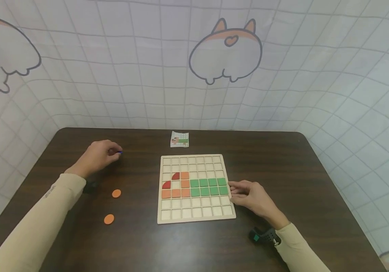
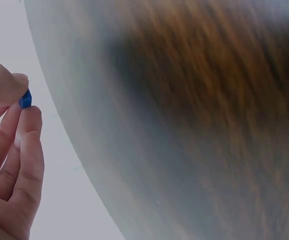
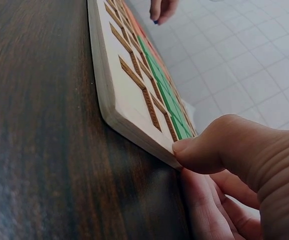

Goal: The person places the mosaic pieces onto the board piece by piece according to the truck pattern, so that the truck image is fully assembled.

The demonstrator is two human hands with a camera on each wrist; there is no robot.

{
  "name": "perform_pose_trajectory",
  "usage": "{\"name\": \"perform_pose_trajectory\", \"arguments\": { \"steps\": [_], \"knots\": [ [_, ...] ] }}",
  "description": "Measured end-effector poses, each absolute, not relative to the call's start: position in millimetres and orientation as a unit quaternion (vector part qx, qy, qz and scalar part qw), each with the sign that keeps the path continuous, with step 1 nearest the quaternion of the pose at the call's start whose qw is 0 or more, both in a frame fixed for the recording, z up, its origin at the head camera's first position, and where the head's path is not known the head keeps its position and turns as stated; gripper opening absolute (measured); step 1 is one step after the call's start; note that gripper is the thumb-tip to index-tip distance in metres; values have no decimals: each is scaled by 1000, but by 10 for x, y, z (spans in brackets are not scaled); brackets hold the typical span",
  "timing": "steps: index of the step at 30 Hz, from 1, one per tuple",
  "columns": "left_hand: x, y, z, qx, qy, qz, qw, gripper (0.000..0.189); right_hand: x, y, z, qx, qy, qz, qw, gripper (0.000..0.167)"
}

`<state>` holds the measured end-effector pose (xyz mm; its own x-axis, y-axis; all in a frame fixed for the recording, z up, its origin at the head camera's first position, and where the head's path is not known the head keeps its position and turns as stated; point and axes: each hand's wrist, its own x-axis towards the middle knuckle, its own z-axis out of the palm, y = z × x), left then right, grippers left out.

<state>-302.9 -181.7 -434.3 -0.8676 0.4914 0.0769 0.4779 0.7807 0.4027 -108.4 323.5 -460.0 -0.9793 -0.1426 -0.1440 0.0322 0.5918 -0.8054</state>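
Thumb and fingertips of my left hand [image 1: 99, 155] pinch a small blue piece [image 2: 26, 99] above the left part of the table, away from the board. At the right edge of the wooden grid board [image 1: 176, 214], my right hand [image 1: 253, 197] grips the rim. Its thumb [image 3: 199, 150] lies on the top edge, with the other fingers against the side. Within the grid sit two rows of green square tiles [image 1: 203, 183], several orange square tiles [image 1: 175, 193] and two red quarter-round tiles [image 1: 166, 184].
Two orange discs [image 1: 116, 193] lie on the dark table [image 1: 129, 245] left of the board. Behind the board is a small card [image 1: 180, 139] printed with a coloured grid picture. A white checked curtain [image 1: 146, 75] surrounds the table's back and sides.
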Motion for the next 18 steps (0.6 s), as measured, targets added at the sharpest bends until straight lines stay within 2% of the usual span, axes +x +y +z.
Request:
{"name": "perform_pose_trajectory", "arguments": {
  "steps": [18],
  "knots": [
    [-2761,-1438,-4266,289,927,238,4,18,-1088,3221,-4579,-27,892,-442,95,55]
  ]
}}
